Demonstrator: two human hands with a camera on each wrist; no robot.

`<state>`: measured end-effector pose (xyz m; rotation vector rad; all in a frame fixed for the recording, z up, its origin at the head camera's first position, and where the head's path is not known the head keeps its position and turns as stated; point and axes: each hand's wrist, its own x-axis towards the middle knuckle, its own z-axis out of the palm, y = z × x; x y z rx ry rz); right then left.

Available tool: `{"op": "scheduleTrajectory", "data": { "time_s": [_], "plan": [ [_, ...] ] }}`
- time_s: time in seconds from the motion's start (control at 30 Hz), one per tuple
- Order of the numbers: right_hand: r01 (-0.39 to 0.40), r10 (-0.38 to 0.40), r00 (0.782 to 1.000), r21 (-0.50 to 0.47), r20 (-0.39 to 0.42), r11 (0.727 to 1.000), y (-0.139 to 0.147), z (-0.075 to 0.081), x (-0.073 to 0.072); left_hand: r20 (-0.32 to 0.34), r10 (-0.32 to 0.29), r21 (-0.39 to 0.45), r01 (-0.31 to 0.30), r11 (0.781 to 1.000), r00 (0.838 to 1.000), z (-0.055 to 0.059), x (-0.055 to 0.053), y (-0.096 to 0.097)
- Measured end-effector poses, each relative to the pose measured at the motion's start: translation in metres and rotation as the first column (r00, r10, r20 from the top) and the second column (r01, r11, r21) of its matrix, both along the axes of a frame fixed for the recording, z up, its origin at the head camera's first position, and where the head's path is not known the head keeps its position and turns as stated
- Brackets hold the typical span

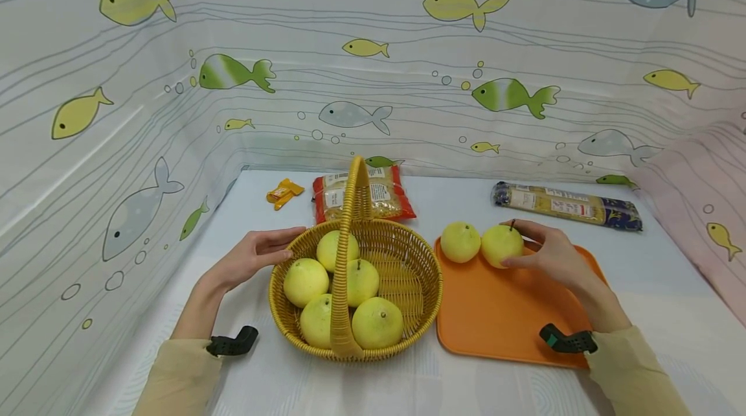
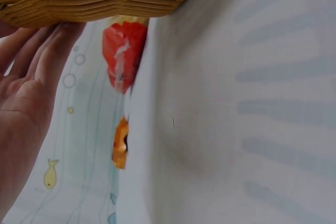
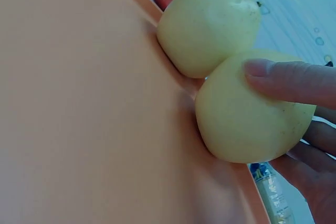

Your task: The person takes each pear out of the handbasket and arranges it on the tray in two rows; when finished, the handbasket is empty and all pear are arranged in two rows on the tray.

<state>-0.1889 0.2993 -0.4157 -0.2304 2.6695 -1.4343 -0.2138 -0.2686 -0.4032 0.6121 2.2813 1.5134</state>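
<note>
The right hand (image 1: 550, 255) pinches a pear (image 1: 502, 246) between thumb and fingers, right of the wicker basket (image 1: 409, 264). A second pear (image 1: 460, 242) sits just beside it on the basket side; a sideways nudge could roll that one across the orange tray (image 1: 495, 319). At the basket's left, the left hand (image 1: 255, 251) rests straightened fingers; too firm a push could slide it. The basket's tall handle (image 1: 340, 273) could knock a carried pear loose.
</note>
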Motion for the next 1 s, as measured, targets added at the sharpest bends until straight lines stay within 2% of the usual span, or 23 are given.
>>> {"op": "scheduleTrajectory", "data": {
  "time_s": [0.37, 0.6, 1.0],
  "plan": [
    [-0.022, 0.023, 1.000, 0.082, -0.010, 0.996, -0.0003, -0.0004, 0.0021, -0.005, 0.003, -0.002, -0.003, 1.000, 1.000, 0.0006, 0.0012, -0.0002],
    [-0.020, 0.021, 1.000, 0.050, -0.020, 0.999, 0.0004, -0.0031, 0.0009, -0.005, 0.001, -0.003, -0.001, 1.000, 1.000, 0.0004, 0.0006, 0.0001],
    [-0.029, 0.030, 0.999, 0.087, -0.017, 0.996, 0.0020, -0.0046, 0.0006, -0.012, -0.001, 0.002, 0.001, 1.000, 1.000, -0.0005, 0.0005, -0.0001]
  ]
}}
